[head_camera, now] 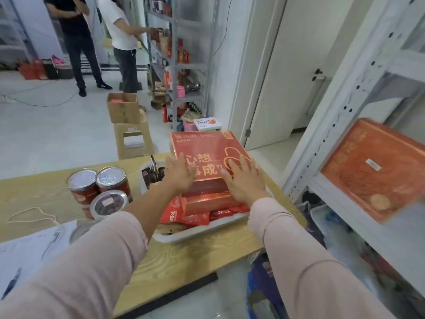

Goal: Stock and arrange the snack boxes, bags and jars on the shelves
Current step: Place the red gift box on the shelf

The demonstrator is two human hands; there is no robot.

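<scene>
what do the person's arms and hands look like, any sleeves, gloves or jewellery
Both arms wear pale pink long sleeves of soft-looking fabric. The left sleeve stops near the elbow and leaves the forearm bare, while the right sleeve reaches the wrist. The left hand and right hand are bare, with no gloves and no ring, watch or bracelet visible.

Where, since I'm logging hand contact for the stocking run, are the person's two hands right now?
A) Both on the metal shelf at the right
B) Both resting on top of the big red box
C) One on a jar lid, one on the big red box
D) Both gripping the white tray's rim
B: the left hand and right hand lie with fingers spread on the near top of the big red box, above the white tray.
</scene>
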